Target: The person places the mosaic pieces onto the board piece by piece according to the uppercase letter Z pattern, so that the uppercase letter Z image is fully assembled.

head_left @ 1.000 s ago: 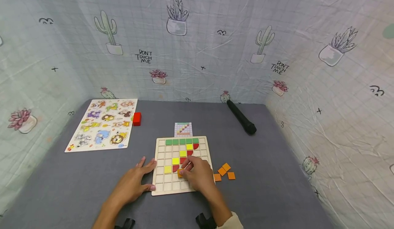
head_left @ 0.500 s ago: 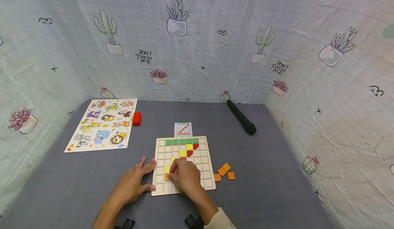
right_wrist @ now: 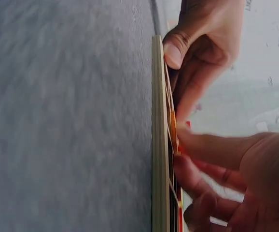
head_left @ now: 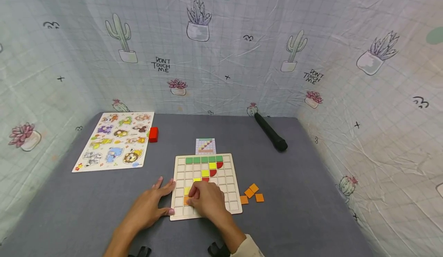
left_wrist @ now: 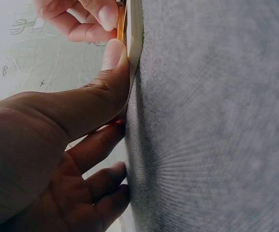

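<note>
A wooden grid board (head_left: 230,189) lies flat before me, with a row of green tiles (head_left: 204,160), a diagonal of yellow square tiles (head_left: 205,173) and red rounded pieces (head_left: 220,165) beside them. My right hand (head_left: 209,201) pinches an orange square tile (head_left: 185,201) between thumb and forefinger, at a cell just below the lowest yellow tile. That hand covers part of the lower grid. With fingers spread, my left hand (head_left: 149,205) rests against the board's left edge. Its thumb (left_wrist: 113,58) touches the board's rim in the left wrist view.
Several loose orange tiles (head_left: 249,192) lie right of the board. A small pattern card (head_left: 205,145) sits behind it. Farther back are a black microphone (head_left: 271,134) at right, and an animal puzzle board (head_left: 117,141) with a red block (head_left: 154,134) at left.
My right hand has carried the orange tile leftward across the board, from beside the red pieces to a cell under the lowest yellow tile, and lowered it there. My left hand has stayed put.
</note>
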Action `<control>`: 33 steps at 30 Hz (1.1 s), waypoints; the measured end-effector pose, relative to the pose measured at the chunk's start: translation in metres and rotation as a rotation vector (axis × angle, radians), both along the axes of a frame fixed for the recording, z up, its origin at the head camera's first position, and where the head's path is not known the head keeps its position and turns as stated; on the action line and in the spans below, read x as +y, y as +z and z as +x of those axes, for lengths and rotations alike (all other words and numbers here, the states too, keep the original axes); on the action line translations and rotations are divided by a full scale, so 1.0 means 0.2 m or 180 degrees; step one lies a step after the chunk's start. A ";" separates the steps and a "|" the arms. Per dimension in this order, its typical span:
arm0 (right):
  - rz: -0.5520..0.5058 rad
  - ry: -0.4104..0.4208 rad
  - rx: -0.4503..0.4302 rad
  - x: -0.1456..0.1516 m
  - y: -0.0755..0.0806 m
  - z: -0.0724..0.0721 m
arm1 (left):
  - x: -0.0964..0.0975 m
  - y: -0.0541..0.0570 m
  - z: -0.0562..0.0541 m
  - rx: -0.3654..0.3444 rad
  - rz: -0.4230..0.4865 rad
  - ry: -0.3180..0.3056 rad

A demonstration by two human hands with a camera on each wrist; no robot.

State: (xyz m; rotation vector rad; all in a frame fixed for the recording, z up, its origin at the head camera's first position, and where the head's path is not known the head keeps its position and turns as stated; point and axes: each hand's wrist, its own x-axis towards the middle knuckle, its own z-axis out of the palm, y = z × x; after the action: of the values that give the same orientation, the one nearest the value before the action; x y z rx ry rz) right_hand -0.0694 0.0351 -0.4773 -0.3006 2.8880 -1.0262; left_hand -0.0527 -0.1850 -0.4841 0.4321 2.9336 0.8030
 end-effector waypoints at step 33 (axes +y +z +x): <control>-0.0168 0.0067 -0.0398 0.79 0.11 -0.06 | 0.00 -0.01 0.00 -0.0144 0.0013 0.0051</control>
State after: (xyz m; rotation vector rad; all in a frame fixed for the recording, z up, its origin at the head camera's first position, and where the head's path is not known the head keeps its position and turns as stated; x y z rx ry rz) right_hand -0.0811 0.1936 -0.4557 -0.2591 2.7451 -1.0782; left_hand -0.0523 -0.1841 -0.4863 0.3859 2.8981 0.8100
